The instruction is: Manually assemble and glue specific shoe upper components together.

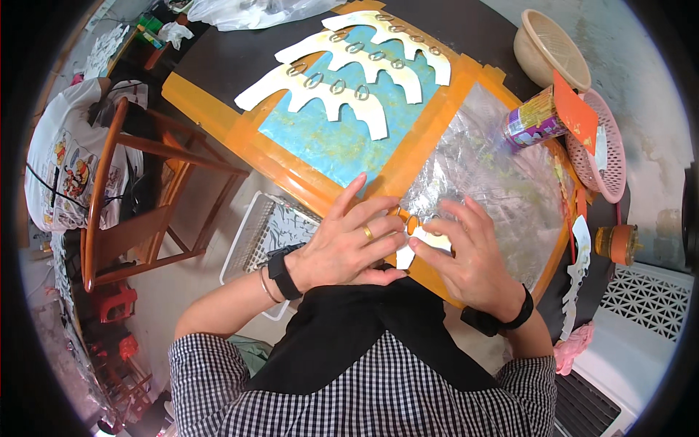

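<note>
Between my hands, at the table's near edge, is a white scalloped piece (404,256) with metal rings on it, mostly covered by my fingers. My left hand (342,247) grips its left end with bent fingers, one finger sticking out. My right hand (470,258) closes on the other end, thumb and fingertips at the rings. Farther off, three similar scalloped strips lie staggered on a blue sheet (320,149): a near strip (287,85), a middle strip (309,49) and a far strip (360,20). Each carries several metal rings along it.
Right of the blue sheet lies shiny clear plastic (466,164), edged with orange tape (211,120). A printed can (535,120), a beige basin (550,54), a pink basket (610,138) and an amber jar (617,244) stand at right. A white basket (237,244) and wooden chair (156,146) are left.
</note>
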